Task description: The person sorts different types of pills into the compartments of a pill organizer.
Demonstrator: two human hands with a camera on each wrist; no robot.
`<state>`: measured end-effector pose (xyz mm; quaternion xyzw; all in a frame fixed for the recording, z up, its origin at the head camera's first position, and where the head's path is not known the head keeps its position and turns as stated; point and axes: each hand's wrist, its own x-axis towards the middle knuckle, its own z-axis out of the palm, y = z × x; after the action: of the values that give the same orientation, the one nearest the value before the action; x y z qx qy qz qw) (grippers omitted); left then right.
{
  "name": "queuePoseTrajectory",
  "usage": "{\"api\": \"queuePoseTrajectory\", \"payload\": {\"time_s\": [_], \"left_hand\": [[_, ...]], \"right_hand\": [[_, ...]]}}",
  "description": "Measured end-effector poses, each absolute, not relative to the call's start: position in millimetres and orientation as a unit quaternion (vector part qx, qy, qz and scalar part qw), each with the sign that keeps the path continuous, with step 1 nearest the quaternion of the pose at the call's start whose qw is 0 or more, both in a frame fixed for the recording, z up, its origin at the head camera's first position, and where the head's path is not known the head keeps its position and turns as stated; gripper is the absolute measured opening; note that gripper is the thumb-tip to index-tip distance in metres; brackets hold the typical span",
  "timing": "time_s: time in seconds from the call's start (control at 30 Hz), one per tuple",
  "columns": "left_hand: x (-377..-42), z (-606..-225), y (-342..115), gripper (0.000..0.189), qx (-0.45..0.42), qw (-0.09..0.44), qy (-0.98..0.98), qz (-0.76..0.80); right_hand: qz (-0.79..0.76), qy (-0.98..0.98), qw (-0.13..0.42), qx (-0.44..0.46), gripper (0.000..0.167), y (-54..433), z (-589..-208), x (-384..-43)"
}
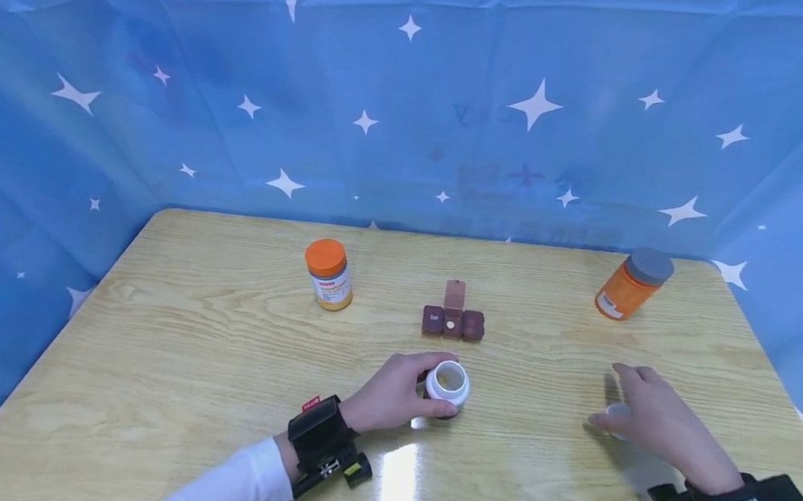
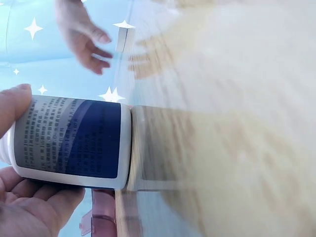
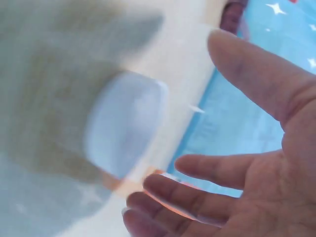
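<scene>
My left hand [image 1: 388,390] grips an uncapped white pill bottle [image 1: 459,399] that stands upright on the table, thumb on one side and fingers on the other. Its blue and grey label [image 2: 94,143] faces the left wrist camera. Inside the open mouth a little yellowish content shows. Out to the right, my right hand [image 1: 656,424] hovers with fingers spread and relaxed over a white cap [image 3: 128,123] lying on the table. Nothing is between those fingers. From the head view the hand partly covers the cap.
Beyond the bottle sits a small maroon pill box [image 1: 473,324]; its middle lid [image 1: 454,294] is flipped up over a white tablet [image 1: 450,325]. An orange-capped bottle [image 1: 331,286] stands back left, an orange bottle with a grey cap [image 1: 628,291] back right. A starry blue cloth [image 1: 411,155] hangs behind.
</scene>
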<state>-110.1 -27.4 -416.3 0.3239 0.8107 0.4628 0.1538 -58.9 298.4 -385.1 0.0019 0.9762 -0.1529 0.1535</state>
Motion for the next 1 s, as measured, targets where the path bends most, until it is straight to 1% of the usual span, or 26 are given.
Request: {"api": "queuePoseTrajectory", "payload": {"time_s": [0.07,0.17,0.33,0.43,0.57,0.7,0.83,1.0], "left_hand": [[-111,-416,-27,0.057,0.320,0.154,0.812,0.462],[-112,-417,-26,0.055,0.318,0.148,0.814,0.463],[-112,-417,-24,0.051,0.317,0.141,0.816,0.462],[-110,-418,-23,0.049,0.316,0.136,0.819,0.459],[-109,-421,-20,0.047,0.314,0.128,0.820,0.460],[-109,-424,-17,0.044,0.316,0.124,0.817,0.465],[-108,-425,-14,0.042,0.317,0.118,0.815,0.470],[-107,-427,-12,0.040,0.312,0.117,0.815,0.474]], "right_hand": [[-0.140,0.977,0.162,0.009,0.090,302,-390,-58],[-0.128,0.980,0.150,0.010,0.081,301,-395,-57],[-0.110,0.987,0.118,-0.003,0.060,297,-399,-54],[-0.112,0.987,0.114,-0.008,0.050,295,-400,-53],[-0.115,0.986,0.121,-0.005,0.047,293,-400,-53],[-0.145,0.985,0.090,-0.024,0.041,284,-398,-51],[-0.206,0.975,0.053,-0.058,0.037,259,-390,-51],[-0.261,0.958,0.022,-0.114,0.039,216,-375,-52]]}}
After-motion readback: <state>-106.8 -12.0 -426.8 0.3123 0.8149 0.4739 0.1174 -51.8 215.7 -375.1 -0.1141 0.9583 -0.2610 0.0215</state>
